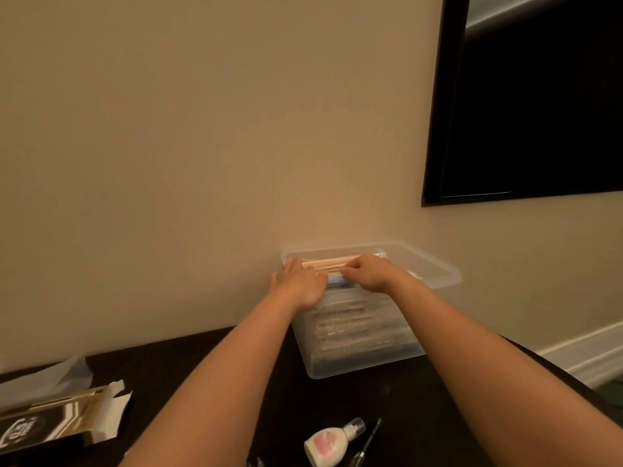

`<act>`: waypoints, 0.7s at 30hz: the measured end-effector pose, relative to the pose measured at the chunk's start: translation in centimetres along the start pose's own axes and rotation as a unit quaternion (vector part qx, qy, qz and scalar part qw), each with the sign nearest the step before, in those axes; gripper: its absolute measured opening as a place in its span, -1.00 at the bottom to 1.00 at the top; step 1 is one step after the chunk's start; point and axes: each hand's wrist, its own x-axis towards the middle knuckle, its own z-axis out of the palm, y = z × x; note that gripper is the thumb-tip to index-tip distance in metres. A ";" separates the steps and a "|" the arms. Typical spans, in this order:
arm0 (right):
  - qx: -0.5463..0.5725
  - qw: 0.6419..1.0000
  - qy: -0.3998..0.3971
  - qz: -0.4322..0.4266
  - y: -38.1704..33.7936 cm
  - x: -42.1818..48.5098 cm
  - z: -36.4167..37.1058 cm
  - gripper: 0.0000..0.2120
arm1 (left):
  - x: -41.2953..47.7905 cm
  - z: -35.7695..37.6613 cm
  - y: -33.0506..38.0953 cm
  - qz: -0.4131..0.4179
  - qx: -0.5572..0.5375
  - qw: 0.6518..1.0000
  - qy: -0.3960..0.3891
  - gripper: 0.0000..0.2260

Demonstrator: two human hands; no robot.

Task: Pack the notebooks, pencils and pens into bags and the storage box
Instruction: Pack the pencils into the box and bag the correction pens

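A clear plastic storage box [435, 269] stands on the dark table against the wall, packed with bagged stationery that shows through its front wall. A pale bundle of pencils or notebooks [332, 262] lies at the top of the box near its left end. My left hand [300, 284] rests on the box's near left rim, fingers reaching onto the bundle. My right hand [365, 271] curls its fingers over the bundle from the right. What exactly the fingers hold is hidden.
An opened black-and-gold pen carton [50, 419] and a clear bag [43, 379] lie at the table's left. A small white bottle [332, 441] and a thin dark pen [369, 439] lie near the front edge. A dark framed panel [539, 96] hangs on the wall.
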 end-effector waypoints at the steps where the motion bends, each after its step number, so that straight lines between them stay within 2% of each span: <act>1: -0.010 1.000 0.008 0.001 -0.2 -0.3 -0.1 -0.66 | -0.4 0.0 -0.1 0.008 -0.012 1.000 0.009 -0.53; 6: -0.052 0.988 0.128 -0.063 -1.5 -2.5 -0.4 -0.67 | -3.1 -1.1 -0.9 0.045 -0.072 0.991 0.105 -0.60; 10: -0.084 0.977 0.142 -0.134 -3.6 -5.3 -0.5 -0.71 | -7.3 -3.8 -1.6 0.091 -0.070 0.985 0.126 -0.65; 13: -0.063 0.975 0.117 -0.180 -5.3 -8.0 0.0 -0.72 | -11.3 -5.4 -3.0 0.105 -0.088 0.990 0.043 -0.68; 16: -0.035 0.974 0.059 -0.214 -7.0 -11.3 1.1 -0.75 | -15.0 -5.9 -4.8 0.083 -0.028 0.994 -0.067 -0.61; 21: -0.069 0.971 -0.042 -0.225 -9.6 -16.3 4.4 -0.76 | -20.7 -5.8 -8.3 0.046 0.010 0.989 -0.139 -0.54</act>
